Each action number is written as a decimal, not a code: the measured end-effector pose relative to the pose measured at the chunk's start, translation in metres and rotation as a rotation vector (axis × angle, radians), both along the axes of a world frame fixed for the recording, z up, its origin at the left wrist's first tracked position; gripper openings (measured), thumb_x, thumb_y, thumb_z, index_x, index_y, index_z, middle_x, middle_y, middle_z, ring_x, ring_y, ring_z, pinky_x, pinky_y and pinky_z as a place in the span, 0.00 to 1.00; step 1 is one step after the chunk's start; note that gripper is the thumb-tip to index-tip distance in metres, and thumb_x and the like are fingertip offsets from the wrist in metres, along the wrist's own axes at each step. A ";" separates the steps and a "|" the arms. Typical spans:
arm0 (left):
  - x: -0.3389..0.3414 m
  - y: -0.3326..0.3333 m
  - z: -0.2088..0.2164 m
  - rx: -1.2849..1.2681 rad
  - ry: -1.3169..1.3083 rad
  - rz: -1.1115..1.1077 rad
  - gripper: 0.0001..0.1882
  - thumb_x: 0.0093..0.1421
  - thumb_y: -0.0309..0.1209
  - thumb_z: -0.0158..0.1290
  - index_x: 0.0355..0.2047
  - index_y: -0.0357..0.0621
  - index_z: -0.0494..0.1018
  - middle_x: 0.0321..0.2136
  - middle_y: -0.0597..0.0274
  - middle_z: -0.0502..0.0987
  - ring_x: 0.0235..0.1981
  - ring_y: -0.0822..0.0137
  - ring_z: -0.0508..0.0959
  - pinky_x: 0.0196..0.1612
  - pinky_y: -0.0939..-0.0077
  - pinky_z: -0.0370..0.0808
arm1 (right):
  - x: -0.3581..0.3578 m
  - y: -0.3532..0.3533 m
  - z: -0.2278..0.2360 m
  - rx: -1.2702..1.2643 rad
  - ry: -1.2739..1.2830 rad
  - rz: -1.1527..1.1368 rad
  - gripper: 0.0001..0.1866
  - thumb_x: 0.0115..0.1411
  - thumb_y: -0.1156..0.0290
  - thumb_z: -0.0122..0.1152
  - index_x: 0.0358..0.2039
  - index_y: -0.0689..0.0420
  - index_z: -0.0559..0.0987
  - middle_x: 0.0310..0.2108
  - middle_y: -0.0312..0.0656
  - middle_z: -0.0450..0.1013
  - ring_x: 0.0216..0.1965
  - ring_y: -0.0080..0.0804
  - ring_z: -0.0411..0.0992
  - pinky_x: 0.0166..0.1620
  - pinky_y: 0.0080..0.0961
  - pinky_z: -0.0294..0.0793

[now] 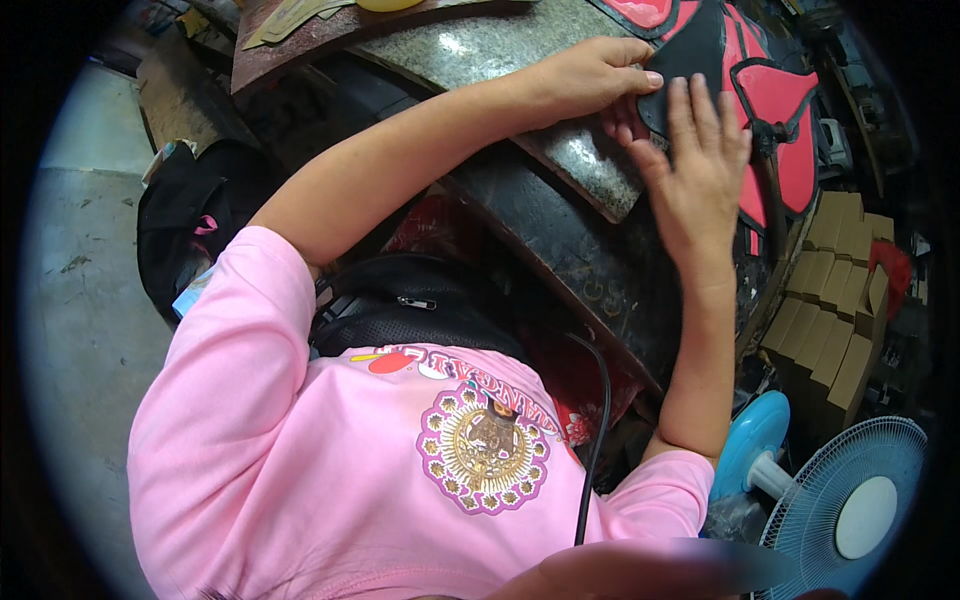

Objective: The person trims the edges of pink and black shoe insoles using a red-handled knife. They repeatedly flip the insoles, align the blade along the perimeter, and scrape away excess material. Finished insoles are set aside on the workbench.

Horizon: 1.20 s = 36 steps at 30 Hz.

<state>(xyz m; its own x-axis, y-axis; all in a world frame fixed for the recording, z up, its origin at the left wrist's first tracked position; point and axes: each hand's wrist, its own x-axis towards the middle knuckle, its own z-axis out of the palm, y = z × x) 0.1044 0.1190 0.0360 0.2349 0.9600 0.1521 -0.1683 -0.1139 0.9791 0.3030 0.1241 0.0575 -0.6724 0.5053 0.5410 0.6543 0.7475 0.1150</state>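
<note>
Seen from above, head camera tilted steeply down. Left hand (590, 75) laid on the edge of a black cut piece (690, 60), fingers (640, 78) curled loosely over its rim, pinching rather than clenched. Right hand (700, 165) flat on the same piece, fingers (690, 110) spread and extended, pressing down, holding nothing. Black piece lying at the far end of the speckled stone counter (500, 50), just beside and partly over red pieces with black borders (775, 95). More red pieces (640, 10) at the top edge. Dark curved counter rim (560, 250) below the stone slab. Pink printed shirt (350, 460) filling the lower middle, black bag with a zip (420, 305) across the chest, black cable (600, 420) hanging down beside it. Stacked cardboard boxes (830, 300) at the right, well below the counter. Blue and white fan (850, 510) at lower right. Black bag (190, 220) on the concrete floor (90, 300) at the left.
</note>
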 end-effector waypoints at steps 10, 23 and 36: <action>0.001 0.003 0.005 0.011 -0.045 0.125 0.12 0.70 0.33 0.47 0.43 0.35 0.68 0.27 0.53 0.80 0.22 0.69 0.81 0.25 0.80 0.78 | 0.014 -0.006 0.019 -0.245 0.304 0.389 0.16 0.61 0.57 0.62 0.27 0.56 0.83 0.53 0.40 0.75 0.59 0.43 0.68 0.64 0.47 0.58; -0.001 -0.005 0.010 0.111 0.120 -0.029 0.30 0.61 0.24 0.57 0.61 0.36 0.57 0.34 0.55 0.81 0.29 0.73 0.80 0.31 0.81 0.75 | 0.032 0.021 0.013 -1.219 1.052 0.260 0.36 0.59 0.80 0.62 0.66 0.61 0.57 0.46 0.42 0.75 0.43 0.26 0.76 0.45 0.25 0.79; -0.004 -0.014 0.029 0.982 0.634 0.731 0.33 0.58 0.26 0.56 0.63 0.38 0.59 0.59 0.45 0.64 0.63 0.53 0.63 0.64 0.62 0.60 | 0.038 0.021 0.028 -1.226 1.091 0.521 0.42 0.46 0.77 0.55 0.66 0.62 0.61 0.38 0.35 0.76 0.30 0.14 0.72 0.29 0.10 0.70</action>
